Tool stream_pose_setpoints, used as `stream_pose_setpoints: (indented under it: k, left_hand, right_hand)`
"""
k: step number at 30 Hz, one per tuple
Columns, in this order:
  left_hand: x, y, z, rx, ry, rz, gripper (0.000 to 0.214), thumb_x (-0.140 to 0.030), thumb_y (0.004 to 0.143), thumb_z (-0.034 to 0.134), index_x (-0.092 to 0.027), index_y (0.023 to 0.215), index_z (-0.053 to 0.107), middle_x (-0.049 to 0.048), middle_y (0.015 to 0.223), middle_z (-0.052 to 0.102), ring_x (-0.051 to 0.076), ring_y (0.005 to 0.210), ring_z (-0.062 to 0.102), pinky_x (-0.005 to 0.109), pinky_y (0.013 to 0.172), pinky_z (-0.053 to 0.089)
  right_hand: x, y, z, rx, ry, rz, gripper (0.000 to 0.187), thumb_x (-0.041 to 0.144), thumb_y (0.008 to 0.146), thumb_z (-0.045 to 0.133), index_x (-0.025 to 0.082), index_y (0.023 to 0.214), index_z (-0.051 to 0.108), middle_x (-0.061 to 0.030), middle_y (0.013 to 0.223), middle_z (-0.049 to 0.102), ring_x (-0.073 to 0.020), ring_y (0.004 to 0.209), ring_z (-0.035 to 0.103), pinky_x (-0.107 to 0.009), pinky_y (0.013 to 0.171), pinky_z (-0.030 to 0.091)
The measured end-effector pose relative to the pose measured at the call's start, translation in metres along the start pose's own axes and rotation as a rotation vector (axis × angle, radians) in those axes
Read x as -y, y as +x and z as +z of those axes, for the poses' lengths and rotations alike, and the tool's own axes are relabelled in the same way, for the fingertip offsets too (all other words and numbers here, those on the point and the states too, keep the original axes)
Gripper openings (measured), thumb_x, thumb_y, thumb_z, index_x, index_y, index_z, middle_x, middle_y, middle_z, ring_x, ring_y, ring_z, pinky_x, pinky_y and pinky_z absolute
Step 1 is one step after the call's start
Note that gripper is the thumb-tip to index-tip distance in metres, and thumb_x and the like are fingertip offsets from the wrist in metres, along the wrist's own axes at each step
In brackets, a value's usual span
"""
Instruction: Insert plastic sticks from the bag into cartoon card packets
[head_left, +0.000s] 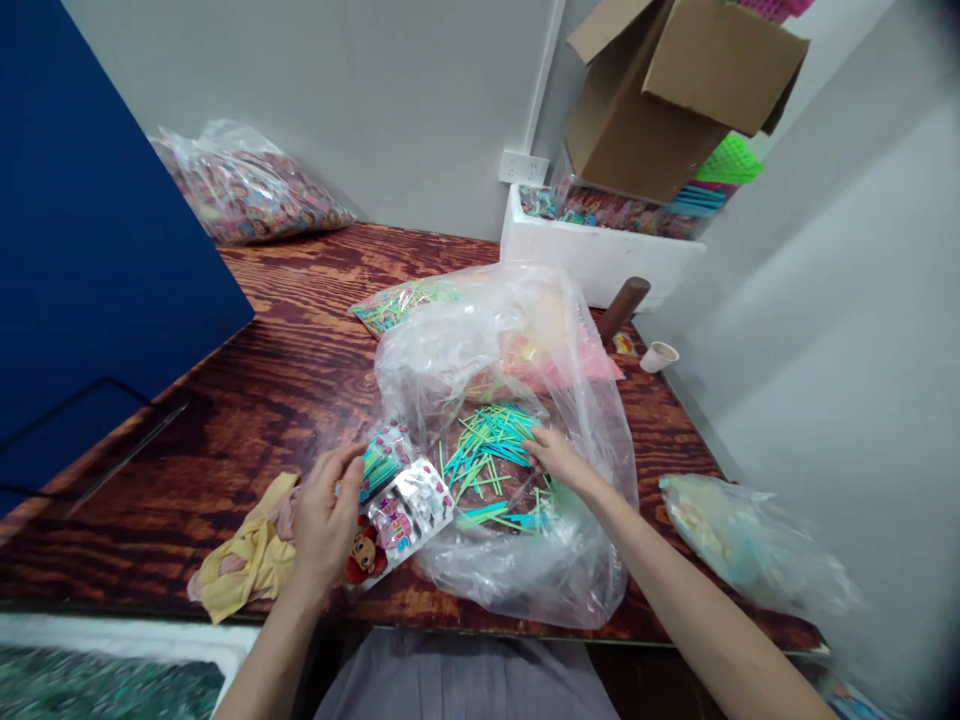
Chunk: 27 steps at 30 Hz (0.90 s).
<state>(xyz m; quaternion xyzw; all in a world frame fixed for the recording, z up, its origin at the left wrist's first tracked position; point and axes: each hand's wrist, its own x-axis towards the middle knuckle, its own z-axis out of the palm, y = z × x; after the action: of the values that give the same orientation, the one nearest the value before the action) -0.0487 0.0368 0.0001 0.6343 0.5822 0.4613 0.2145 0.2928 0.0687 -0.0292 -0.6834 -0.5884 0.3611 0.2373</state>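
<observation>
My left hand (pixel 328 515) is curled at the edge of a small printed packet (pixel 384 455), which has green and blue thin sticks inside. Below it lies a flat silver packet (pixel 409 515) with a cartoon figure printed on it. A large clear plastic bag (pixel 525 580) spreads open in front of me, with a loose pile of green and blue sticks (pixel 487 440) in its mouth. Over the right side of that pile, my right hand (pixel 556 457) has its fingers closed on some sticks; the fingertips are partly hidden.
Yellow cloth (pixel 251 550) lies at left, beside a blue panel (pixel 97 220). Behind stand a white foam box (pixel 592 262), a cardboard box (pixel 637 130) and a full bag of packets (pixel 255 200). A brown cylinder (pixel 624 308), paper cup (pixel 659 357) and plastic bag (pixel 750 545) are at right.
</observation>
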Motion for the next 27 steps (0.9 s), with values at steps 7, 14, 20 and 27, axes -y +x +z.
stream_pose_setpoints:
  k: [7, 14, 20, 27]
  left_hand:
    - [-0.045, -0.008, 0.044, 0.222, -0.187, 0.003, 0.027, -0.038, 0.095, 0.049, -0.021, 0.103, 0.068, 0.0066, 0.108, 0.068, 0.022, 0.105, 0.062, 0.033, 0.092, 0.046]
    - [-0.074, -0.004, 0.105, 0.294, -0.382, -0.049, 0.045, -0.041, 0.095, 0.049, -0.021, 0.136, 0.05, 0.012, 0.141, 0.056, 0.024, 0.128, 0.054, 0.041, 0.105, 0.044]
    - [-0.084, -0.015, 0.135, 0.558, -0.25, 0.1, 0.046, -0.037, 0.095, 0.05, -0.023, 0.139, 0.052, 0.0114, 0.148, 0.051, 0.025, 0.139, 0.044, 0.047, 0.117, 0.032]
    - [-0.053, -0.018, 0.073, 0.299, -0.092, 0.08, 0.031, -0.037, 0.097, 0.047, -0.022, 0.12, 0.062, 0.009, 0.125, 0.064, 0.023, 0.119, 0.058, 0.04, 0.103, 0.043]
  right_hand:
    - [-0.004, -0.014, -0.001, -0.056, 0.198, -0.086, 0.018, 0.033, 0.081, 0.055, 0.022, 0.067, 0.05, 0.0041, 0.062, 0.058, -0.0143, 0.059, 0.055, -0.024, 0.054, 0.046]
    - [0.017, -0.049, 0.011, 0.181, 0.326, -0.16, 0.017, 0.034, 0.085, 0.052, 0.023, 0.072, 0.055, 0.0033, 0.064, 0.059, -0.0151, 0.06, 0.055, -0.028, 0.06, 0.046]
    - [0.033, -0.056, 0.029, 0.352, 0.591, -0.181, 0.024, 0.042, 0.083, 0.058, 0.022, 0.069, 0.058, 0.003, 0.061, 0.059, -0.0166, 0.064, 0.057, -0.031, 0.066, 0.049]
    - [0.024, -0.057, 0.026, 0.084, 0.628, -0.195, 0.019, 0.039, 0.088, 0.054, 0.022, 0.095, 0.06, 0.0003, 0.086, 0.065, -0.0167, 0.076, 0.06, -0.03, 0.073, 0.048]
